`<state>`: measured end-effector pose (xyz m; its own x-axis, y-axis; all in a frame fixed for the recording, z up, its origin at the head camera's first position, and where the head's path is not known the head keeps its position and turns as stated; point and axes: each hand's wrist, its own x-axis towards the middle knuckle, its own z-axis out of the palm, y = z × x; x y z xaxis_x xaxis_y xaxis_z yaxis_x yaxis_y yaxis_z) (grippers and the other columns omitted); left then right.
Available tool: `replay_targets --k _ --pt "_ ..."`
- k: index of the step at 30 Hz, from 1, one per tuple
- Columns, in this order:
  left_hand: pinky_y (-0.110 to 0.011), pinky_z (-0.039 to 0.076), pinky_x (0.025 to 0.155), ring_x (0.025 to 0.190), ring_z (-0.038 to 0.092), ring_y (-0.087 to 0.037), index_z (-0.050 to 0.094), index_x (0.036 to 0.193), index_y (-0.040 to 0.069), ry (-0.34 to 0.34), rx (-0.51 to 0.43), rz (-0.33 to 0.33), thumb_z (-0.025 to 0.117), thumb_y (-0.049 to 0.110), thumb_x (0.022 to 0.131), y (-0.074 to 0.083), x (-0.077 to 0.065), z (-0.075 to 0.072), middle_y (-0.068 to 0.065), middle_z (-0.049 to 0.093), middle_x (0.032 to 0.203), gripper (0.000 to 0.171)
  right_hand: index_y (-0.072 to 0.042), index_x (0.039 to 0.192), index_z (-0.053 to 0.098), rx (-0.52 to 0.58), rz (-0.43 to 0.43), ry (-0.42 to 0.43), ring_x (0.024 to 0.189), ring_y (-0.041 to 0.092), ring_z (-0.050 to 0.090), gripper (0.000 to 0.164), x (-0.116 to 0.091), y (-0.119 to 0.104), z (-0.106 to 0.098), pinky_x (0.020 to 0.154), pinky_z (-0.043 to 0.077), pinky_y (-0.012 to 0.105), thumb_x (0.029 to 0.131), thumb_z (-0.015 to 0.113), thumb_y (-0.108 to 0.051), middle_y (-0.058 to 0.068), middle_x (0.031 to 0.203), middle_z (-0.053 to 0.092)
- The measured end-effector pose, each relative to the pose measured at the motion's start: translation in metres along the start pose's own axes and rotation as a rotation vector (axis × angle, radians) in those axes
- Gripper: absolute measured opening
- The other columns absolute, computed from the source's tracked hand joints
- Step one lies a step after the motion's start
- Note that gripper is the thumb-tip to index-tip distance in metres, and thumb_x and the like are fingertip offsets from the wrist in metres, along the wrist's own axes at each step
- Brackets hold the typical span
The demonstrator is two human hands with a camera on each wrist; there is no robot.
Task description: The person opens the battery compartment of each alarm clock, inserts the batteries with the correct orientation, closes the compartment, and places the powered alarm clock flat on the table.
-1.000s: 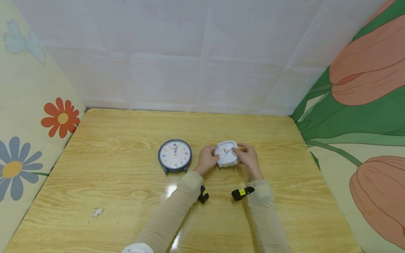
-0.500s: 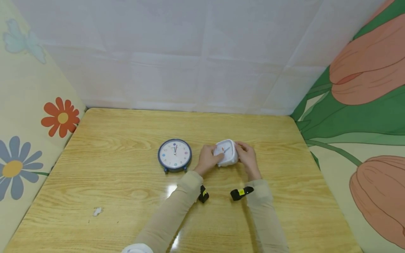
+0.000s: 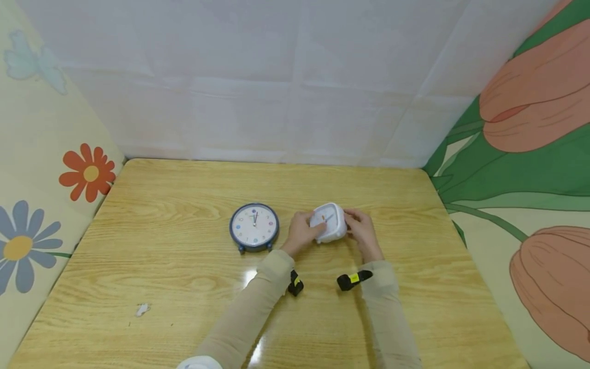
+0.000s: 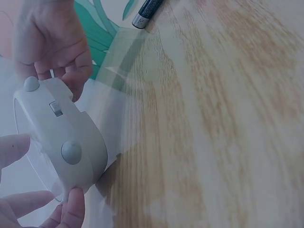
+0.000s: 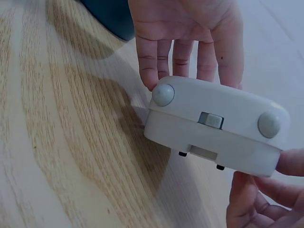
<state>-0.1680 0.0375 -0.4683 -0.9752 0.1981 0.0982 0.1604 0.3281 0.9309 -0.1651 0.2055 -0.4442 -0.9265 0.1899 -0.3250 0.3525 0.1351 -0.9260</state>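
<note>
White clock (image 3: 331,224) in left grip (image 3: 301,233); blue clock (image 3: 254,226)

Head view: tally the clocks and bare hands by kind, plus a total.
Clocks: 2 (blue-rimmed clock, white clock)
Bare hands: 2 (left hand, right hand)
Total: 4, leaving out a white object cut off at the bottom edge, kind unclear

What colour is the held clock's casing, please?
The casing is white, clearest in the right wrist view.

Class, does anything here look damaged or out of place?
Yes: a ragged white patch marks the table, lower left in the head view. It interrupts the yellowish surface; chip or scrap, I can't tell.
</note>
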Motion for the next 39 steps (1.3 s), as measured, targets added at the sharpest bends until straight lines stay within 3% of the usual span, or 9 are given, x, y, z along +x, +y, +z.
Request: replay_targets --k 7,12,19,29,39 --pt "-0.03 0.05 0.077 0.085 0.06 -0.023 0.059 0.11 -0.012 0.0 -0.017 -0.009 0.069 0.014 0.077 -0.003 0.0 -0.001 -0.024 0.064 0.099 0.043 0.005 0.127 0.048 -0.017 0.051 -0.073 0.063 0.008 0.052 0.042 -0.002 -0.001 -0.001 0.056 0.047 0.024 0.095 0.045 -0.023 -0.003 0.075 0.054" --pt "-0.034 0.048 0.085 0.096 0.059 -0.029 0.055 0.113 -0.015 -0.004 -0.047 -0.024 0.067 0.014 0.078 -0.003 0.001 -0.001 -0.027 0.06 0.106 0.046 0.007 0.118 0.05 0.006 0.073 -0.111 0.06 0.008 0.052 0.042 -0.004 0.001 0.002 0.059 0.05 0.028 0.097 0.04 -0.028 -0.003 0.069 0.054" --pt "-0.034 0.05 0.081 0.091 0.061 -0.029 0.058 0.11 -0.014 0.001 -0.047 -0.003 0.067 0.015 0.08 -0.005 0.001 -0.002 -0.026 0.062 0.101 0.043 0.011 0.114 0.052 0.053 0.054 -0.115 0.058 0.009 0.055 0.045 -0.004 0.003 0.006 0.06 0.051 0.029 0.097 0.041 -0.029 -0.003 0.066 0.057" --pt "-0.027 0.051 0.071 0.084 0.061 -0.023 0.06 0.111 -0.009 -0.041 -0.1 -0.019 0.064 0.023 0.084 -0.005 0.0 -0.003 -0.021 0.064 0.098 0.042 0.007 0.119 0.054 -0.026 0.059 -0.109 0.067 0.01 0.056 0.047 -0.008 -0.004 0.007 0.073 0.05 0.035 0.096 0.042 -0.032 0.002 0.079 0.059" --pt "-0.027 0.051 0.072 0.088 0.061 -0.022 0.062 0.112 -0.004 -0.081 -0.139 -0.12 0.062 0.032 0.086 -0.003 0.0 -0.004 -0.017 0.064 0.102 0.044 0.007 0.125 0.049 -0.045 0.038 -0.102 0.07 0.01 0.056 0.049 -0.01 -0.006 0.009 0.076 0.05 0.036 0.095 0.045 -0.032 0.018 0.103 0.059"
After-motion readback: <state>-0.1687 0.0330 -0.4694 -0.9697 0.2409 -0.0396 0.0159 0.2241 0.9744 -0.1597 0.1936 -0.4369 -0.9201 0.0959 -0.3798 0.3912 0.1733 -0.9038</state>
